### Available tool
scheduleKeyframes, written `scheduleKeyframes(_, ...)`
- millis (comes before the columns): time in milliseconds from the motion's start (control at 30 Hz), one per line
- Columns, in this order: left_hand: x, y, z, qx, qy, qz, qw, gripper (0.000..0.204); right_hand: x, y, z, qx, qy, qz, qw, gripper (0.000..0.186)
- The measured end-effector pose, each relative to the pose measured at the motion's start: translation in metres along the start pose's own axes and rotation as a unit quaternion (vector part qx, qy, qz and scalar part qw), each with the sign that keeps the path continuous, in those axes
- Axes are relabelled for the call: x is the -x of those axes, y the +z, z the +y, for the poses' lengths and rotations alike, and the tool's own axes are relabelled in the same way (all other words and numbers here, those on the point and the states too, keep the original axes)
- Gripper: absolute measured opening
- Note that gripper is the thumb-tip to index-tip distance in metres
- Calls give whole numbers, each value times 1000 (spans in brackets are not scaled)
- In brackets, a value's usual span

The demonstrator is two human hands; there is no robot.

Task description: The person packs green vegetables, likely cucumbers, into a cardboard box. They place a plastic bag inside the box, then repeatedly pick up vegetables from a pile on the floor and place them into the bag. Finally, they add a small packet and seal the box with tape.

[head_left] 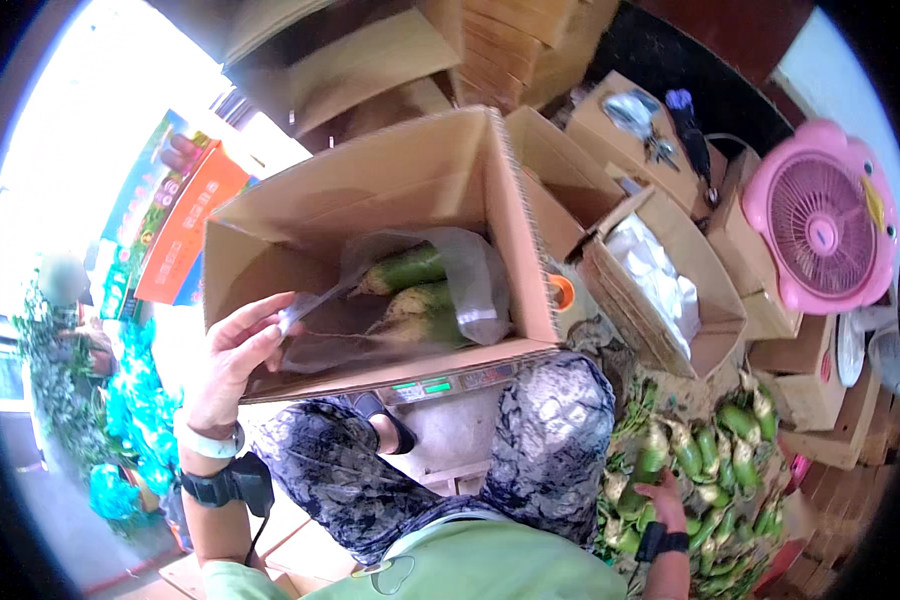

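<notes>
My left hand (242,345) pinches the edge of a clear plastic bag (475,285) at the left of an open cardboard box (350,185). Inside the bag, on the box's floor, lie green radishes (410,270) with pale ends. Down at the right, my right hand (662,498) has its fingers closed around a green radish (650,460). That one belongs to a heap of several green radishes (712,450) on the ground. The undersides of my right fingers are hidden.
The box rests on a scale with a lit green display (435,387), before my knees. To the right are a carton of white plastic bags (655,280), a pink fan (820,230) and stacked cartons. Leafy plants (60,350) and blue plastic bags (142,400) are at left.
</notes>
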State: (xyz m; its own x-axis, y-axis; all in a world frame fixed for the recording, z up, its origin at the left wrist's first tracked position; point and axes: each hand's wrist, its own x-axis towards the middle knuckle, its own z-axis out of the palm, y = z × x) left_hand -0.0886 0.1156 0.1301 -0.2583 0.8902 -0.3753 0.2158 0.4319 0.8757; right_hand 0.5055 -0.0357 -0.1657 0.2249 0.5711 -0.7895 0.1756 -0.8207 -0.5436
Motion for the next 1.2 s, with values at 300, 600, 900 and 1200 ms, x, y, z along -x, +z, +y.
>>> scheduleKeyframes(300, 6, -24, -14, 267, -9, -48, 962, 48, 168, 32, -354, -21, -437, 29, 899, 84)
scheduleKeyframes(600, 4, -34, -30, 316, 42, -52, 946, 58, 220, 269, -523, 231, -492, -408, 733, 73)
scheduleKeyframes(900, 6, -28, -30, 346, 59, 2, 936, 69, 82, 400, -469, 566, -387, -386, 616, 84)
scheduleKeyframes(1200, 6, -25, -35, 327, 77, 2, 942, 72, 37, 405, -439, 780, -322, -249, 475, 87)
